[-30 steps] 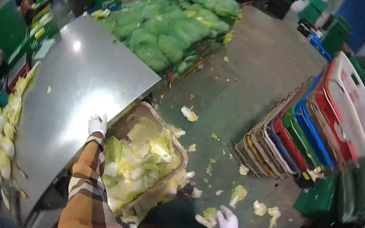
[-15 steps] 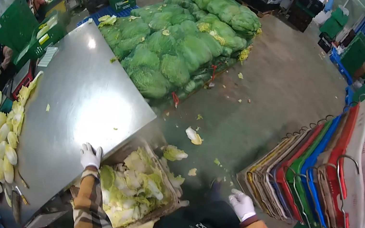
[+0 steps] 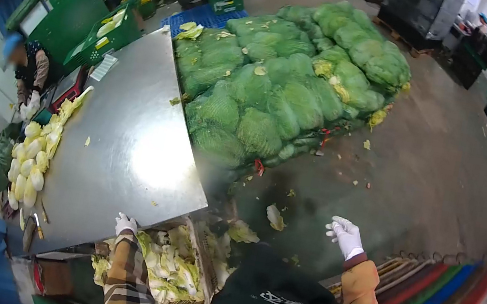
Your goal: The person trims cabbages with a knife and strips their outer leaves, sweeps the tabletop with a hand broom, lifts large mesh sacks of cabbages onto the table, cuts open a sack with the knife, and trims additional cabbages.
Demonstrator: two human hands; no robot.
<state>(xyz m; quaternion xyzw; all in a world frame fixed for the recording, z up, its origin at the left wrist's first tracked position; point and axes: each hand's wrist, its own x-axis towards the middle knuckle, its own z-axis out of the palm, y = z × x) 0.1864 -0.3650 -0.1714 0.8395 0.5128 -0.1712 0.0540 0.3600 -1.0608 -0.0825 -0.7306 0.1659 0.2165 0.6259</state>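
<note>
My left hand point(image 3: 126, 223), in a white glove, rests at the edge of the steel table point(image 3: 129, 99) with its fingers spread and nothing in them. Just beside it stands a crate point(image 3: 208, 283) full of loose cabbage leaves point(image 3: 175, 264). My right hand point(image 3: 346, 237), also gloved in white, is held out over the floor with fingers extended, holding nothing. Trimmed cabbage hearts point(image 3: 30, 163) lie in a group along the table's left side. Near them is a knife point(image 3: 38, 226).
Net-bagged cabbages point(image 3: 265, 104) are piled high beyond the table. Stacked coloured crates point(image 3: 425, 301) stand at lower right. Loose leaves, one a pale leaf point(image 3: 275, 217), litter the floor. A co-worker point(image 3: 26, 71) in a blue cap works at the left; other people are farther back.
My view has swung, so the cabbage pile sits farther right and the crate stack lower. My right hand has risen and reaches farther forward. My left hand stays at the table edge.
</note>
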